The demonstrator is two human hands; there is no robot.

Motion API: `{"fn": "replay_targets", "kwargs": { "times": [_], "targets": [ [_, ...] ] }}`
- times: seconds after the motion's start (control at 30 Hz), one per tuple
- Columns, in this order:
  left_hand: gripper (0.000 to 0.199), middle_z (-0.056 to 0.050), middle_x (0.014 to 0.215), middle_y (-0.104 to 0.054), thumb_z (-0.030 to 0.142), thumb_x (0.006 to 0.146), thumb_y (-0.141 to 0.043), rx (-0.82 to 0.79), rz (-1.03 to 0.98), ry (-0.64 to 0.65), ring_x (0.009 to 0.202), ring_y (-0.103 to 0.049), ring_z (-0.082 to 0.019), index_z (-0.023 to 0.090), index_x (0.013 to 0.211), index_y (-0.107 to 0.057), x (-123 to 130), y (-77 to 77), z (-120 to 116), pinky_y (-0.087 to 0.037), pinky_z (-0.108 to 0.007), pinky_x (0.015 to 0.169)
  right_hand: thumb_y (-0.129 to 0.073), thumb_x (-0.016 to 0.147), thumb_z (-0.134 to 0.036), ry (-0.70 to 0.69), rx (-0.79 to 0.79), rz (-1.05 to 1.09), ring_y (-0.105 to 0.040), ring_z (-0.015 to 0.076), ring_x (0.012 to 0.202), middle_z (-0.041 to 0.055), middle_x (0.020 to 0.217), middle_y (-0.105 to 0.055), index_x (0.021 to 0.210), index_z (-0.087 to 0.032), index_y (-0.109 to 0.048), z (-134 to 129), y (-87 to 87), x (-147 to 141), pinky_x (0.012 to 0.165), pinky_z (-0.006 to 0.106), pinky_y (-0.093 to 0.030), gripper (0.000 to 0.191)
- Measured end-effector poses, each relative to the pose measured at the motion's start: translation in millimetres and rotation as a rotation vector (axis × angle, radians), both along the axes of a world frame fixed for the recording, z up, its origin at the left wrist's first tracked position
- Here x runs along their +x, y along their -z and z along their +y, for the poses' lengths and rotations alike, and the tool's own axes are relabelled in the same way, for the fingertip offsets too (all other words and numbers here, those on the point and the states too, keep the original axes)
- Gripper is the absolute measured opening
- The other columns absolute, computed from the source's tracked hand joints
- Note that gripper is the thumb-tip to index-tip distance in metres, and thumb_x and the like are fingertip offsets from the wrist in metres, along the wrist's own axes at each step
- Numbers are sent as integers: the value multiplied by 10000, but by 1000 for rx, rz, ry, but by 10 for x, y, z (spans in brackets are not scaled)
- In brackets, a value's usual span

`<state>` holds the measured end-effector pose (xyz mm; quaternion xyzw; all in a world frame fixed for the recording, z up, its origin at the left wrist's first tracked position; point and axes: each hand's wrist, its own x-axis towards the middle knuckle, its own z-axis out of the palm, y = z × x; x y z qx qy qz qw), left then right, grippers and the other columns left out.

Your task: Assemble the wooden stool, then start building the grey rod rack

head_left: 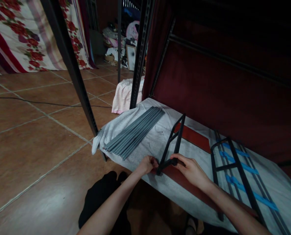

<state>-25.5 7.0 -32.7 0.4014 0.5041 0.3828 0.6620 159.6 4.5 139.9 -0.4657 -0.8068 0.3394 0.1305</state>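
A black metal frame (171,138) with crossbars stands on the cloth-covered surface, over a reddish-brown board. The fingers of my right hand (189,167) are closed around its near right corner. My left hand (148,164) is beside the near left corner, fingertips pinched together; whatever they hold is too small or hidden to name. Just beyond my left hand, a few small thin screw-like pieces (149,145) lie on the grey cloth (137,156). A bundle of grey rods (137,132) rests to the left of the frame.
A second black frame (227,166) stands at the right, near dark rods with blue strips (250,168). Upright black shelf posts (70,62) rise at the left and back. A dark red cloth (209,91) hangs behind. A cable (37,102) crosses the tiled floor.
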Motion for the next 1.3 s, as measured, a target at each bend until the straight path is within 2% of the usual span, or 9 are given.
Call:
{"fn": "replay_targets", "kwargs": {
  "times": [0.23,0.43,0.57,0.7,0.9,0.97,1.07,1.17,1.3],
  "targets": [
    [149,53,488,-538,12,569,-576,46,-17,-39,432,-505,-77,146,630,-547,69,13,4,-407,-196,479,-509,876,-315,-48,-14,12,-659,164,914,-29,1000,-706,1054,-282,-641,-21,12,-29,833,267,-482,224],
    [86,11,556,-593,154,621,-666,29,-49,14,509,-574,-112,131,661,-594,26,9,-14,-475,-237,543,-493,880,-316,-42,40,-5,-659,168,898,-14,1013,-699,1094,-278,-616,-20,-13,24,808,277,-486,251],
    [116,7,535,-588,207,643,-672,18,-34,33,480,-574,-127,136,663,-582,12,23,-36,-468,-245,495,-490,871,-294,-41,50,-12,-660,164,896,-27,986,-702,1084,-288,-622,-21,0,28,803,271,-485,250],
    [110,36,504,-554,149,633,-655,39,-22,23,441,-538,-103,149,659,-547,45,54,-36,-435,-215,457,-480,871,-287,-46,61,-17,-657,162,874,-29,960,-702,1070,-285,-631,-27,21,25,791,268,-484,249],
    [167,65,519,-531,54,579,-639,80,-64,56,471,-529,-76,148,667,-531,55,20,-46,-450,-197,497,-490,869,-302,-30,71,-6,-653,163,885,-21,980,-700,1076,-275,-638,-46,7,66,805,267,-484,256],
    [169,48,557,-566,81,593,-661,85,-84,79,503,-555,-84,142,710,-556,26,-12,-62,-469,-206,525,-492,870,-307,-23,79,-2,-654,160,864,-21,966,-700,1069,-273,-642,-48,0,71,793,264,-485,251],
    [183,-2,655,-638,231,678,-690,44,-128,79,582,-619,-118,141,787,-574,1,-40,-91,-504,-237,569,-496,868,-312,-21,83,0,-655,162,861,-17,968,-702,1068,-272,-645,-41,10,73,784,265,-487,252],
    [253,-2,593,-616,350,722,-683,-21,-127,43,532,-614,-136,153,744,-526,33,-19,-103,-514,-272,541,-495,864,-292,-19,80,5,-657,165,891,-20,986,-704,1079,-278,-641,-29,39,73,800,269,-486,261],
    [264,50,528,-543,260,659,-733,-1,-111,28,470,-560,-103,164,699,-491,93,27,-87,-496,-250,508,-489,857,-263,-14,88,7,-659,162,893,-27,997,-709,1075,-286,-648,-25,65,73,818,275,-491,271]
  ]
}}
